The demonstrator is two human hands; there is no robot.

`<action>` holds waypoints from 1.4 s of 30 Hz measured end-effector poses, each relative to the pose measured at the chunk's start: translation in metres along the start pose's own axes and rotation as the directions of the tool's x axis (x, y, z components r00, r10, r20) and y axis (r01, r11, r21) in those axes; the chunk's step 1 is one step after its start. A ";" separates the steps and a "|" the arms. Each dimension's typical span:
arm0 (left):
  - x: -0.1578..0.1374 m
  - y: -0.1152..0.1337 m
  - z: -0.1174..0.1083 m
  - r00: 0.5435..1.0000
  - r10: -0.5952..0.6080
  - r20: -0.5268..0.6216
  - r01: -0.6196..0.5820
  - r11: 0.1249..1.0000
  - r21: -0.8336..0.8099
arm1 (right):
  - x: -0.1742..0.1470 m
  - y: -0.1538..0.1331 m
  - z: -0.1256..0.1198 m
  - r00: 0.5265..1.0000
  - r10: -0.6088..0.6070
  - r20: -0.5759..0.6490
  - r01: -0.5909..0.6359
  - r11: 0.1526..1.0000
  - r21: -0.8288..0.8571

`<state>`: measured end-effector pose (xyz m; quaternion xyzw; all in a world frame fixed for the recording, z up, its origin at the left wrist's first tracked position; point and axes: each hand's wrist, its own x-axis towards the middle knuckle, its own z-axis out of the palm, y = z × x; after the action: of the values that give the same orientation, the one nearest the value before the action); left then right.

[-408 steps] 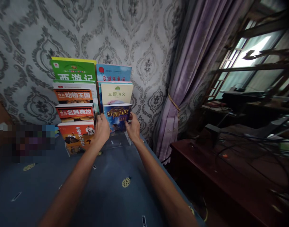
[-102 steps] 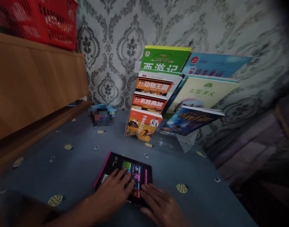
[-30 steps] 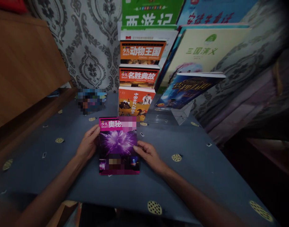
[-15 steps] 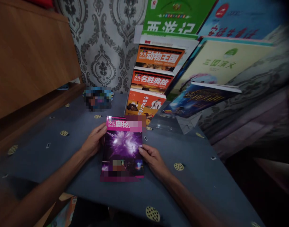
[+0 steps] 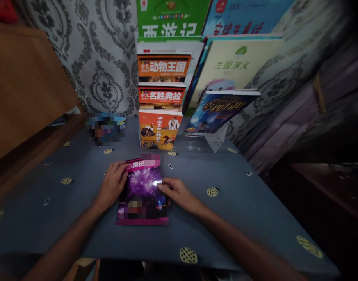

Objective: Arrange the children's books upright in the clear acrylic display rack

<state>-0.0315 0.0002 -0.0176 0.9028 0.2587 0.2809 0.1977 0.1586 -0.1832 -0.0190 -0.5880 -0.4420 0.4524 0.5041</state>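
A purple and black book [image 5: 142,191] with a bright burst on its cover lies on the blue-grey tablecloth in front of me, its lower edge toward me. My left hand [image 5: 112,183] rests at the book's upper left edge, fingers stretched out and their tips touching the cover. At the right edge, my right hand [image 5: 177,193] grips the book. Its thumb is on the cover, and the other fingers are curled at the side and partly hidden. Part of the cover's title and lower picture is blurred out.
Behind the book, a clear stand [image 5: 193,144] carries several books in tiers, among them an orange book [image 5: 158,130] and a dark blue book [image 5: 221,111]. A blurred colourful item [image 5: 105,127] lies at the back left, beside a wooden cabinet [image 5: 29,89]. Patterned wallpaper [image 5: 105,86] stands behind.
The book has come down flatter onto the table, away from the stand. My left hand has shifted from gripping its edge to resting fingers on it. The view has turned right.
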 end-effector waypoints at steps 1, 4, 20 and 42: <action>-0.001 0.000 0.001 0.998 0.028 0.054 -0.032 0.996 0.084 | 0.000 0.000 -0.002 1.000 0.013 0.006 -0.013 0.999 -0.035; -0.005 0.000 0.005 0.989 0.045 0.141 -0.082 0.960 0.267 | -0.002 -0.002 -0.009 0.998 0.036 -0.054 -0.049 0.962 -0.268; -0.012 -0.002 0.013 0.984 0.136 0.119 -0.175 0.876 0.449 | 0.086 -0.019 0.056 0.875 -0.376 0.306 0.461 0.452 -0.763; -0.010 0.004 0.004 0.978 0.151 0.143 -0.199 0.885 0.422 | 0.046 0.003 -0.010 0.940 -0.333 0.071 0.221 0.438 -0.871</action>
<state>-0.0347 -0.0097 -0.0232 0.9574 0.2213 0.1845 -0.0209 0.1776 -0.1410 -0.0254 -0.7043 -0.6705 0.0446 0.2287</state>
